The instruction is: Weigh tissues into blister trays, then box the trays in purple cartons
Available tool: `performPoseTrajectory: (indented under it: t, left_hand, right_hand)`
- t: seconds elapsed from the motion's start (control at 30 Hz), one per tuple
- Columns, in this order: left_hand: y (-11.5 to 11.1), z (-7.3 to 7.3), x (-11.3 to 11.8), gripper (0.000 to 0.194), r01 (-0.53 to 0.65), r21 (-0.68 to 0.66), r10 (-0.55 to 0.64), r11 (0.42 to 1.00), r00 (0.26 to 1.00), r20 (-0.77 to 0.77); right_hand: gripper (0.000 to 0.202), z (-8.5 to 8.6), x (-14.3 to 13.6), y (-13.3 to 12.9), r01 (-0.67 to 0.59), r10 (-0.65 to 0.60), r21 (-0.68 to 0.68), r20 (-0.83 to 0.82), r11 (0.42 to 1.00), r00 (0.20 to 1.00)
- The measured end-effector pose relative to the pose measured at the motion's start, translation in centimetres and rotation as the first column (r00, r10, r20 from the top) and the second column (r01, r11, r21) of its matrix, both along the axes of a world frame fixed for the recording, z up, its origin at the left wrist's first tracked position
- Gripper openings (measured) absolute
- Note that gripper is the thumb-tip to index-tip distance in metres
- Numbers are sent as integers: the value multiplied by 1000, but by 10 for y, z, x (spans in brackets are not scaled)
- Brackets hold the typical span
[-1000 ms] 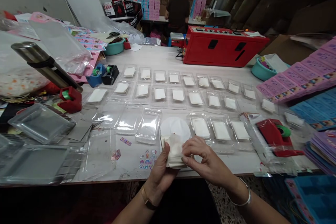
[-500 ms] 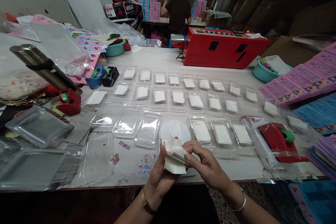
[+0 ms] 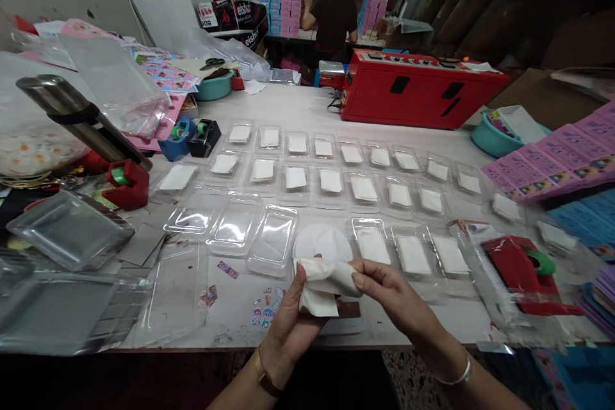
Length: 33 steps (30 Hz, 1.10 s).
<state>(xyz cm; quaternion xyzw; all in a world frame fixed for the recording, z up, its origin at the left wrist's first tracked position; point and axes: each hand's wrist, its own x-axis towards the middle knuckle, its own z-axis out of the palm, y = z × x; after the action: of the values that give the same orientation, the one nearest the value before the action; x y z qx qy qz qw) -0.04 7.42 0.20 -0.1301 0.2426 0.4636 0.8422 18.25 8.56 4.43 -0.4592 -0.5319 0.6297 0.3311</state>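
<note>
A single camera on the worker's head, tipped forward and down over the desk (image 3: pixel 293 106).
It looks from just behind the near edge, close above the left hand (image 3: pixel 294 317) and right hand (image 3: pixel 396 291), toward the far edge; the red machine (image 3: pixel 418 93) stands farther off there, and the wide view runs on past it to a co-worker (image 3: pixel 337 22) seen from behind.

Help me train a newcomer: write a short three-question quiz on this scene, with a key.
1. While the left hand holds white sheets, what does the right hand pinch: (a) scissors, (b) a flask, (c) those sheets?
2. True or false: the black tape dispenser stands beside the blue one.
3. Fill in the colour: the large boxy machine across the table is mostly ____.

Key: 1. c; 2. true; 3. red.
</note>
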Motion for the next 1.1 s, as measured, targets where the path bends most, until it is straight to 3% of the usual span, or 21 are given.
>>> performPoseTrajectory:
  t: [0.07,0.17,0.23,0.3,0.33,0.4,0.47,0.5,0.53,0.6,0.7,0.8,1.0,1.1]
  left_hand:
    - [1,-1,-5,46,-13,-30,11,999,998,-70]
    - [-1,-3,-18,63,10,-43,-18,999,984,-178]
    - [-3,-4,-29,68,4,-45,-15,999,970,-241]
    - [-4,-4,-41,71,-10,-17,5,1000,962,-272]
    - [-4,-5,-46,73,-10,14,14,1000,963,-268]
    - [-2,-5,-53,76,0,96,23,995,971,-236]
    - [2,-5,-57,80,15,170,19,985,980,-199]
    - [4,-5,-57,82,27,196,11,980,982,-188]
    - [7,-5,-56,86,43,214,-4,976,984,-180]
    - [12,-5,-51,93,84,230,-44,970,984,-175]
    - [19,-5,-42,96,143,217,-101,966,976,-191]
    - [25,-7,-35,93,184,194,-141,964,966,-215]
    - [29,-14,-30,83,182,210,-124,961,957,-261]
    - [28,-14,-30,78,189,224,-126,956,955,-268]
  right_hand:
    - [37,0,8,13,44,-46,-54,-34,998,998]
    - [38,1,20,35,130,-130,-7,0,991,991]
    - [36,0,24,48,163,-177,136,104,977,979]
    - [30,-4,24,58,130,-247,393,261,910,933]
    - [26,-9,23,62,71,-295,542,339,838,893]
    - [18,-22,18,64,-133,-394,776,450,617,801]
    - [14,-39,12,62,-366,-443,845,520,390,730]
    - [16,-47,10,60,-458,-449,833,553,309,702]
    - [19,-56,8,57,-529,-450,811,581,249,678]
    - [25,-69,6,50,-609,-454,770,618,187,642]
    - [30,-78,5,42,-633,-468,753,631,177,619]
    - [29,-77,6,38,-632,-467,748,641,204,609]
    - [19,-76,7,36,-545,-394,759,650,356,650]
    - [35,-73,9,35,-458,-395,800,593,388,701]
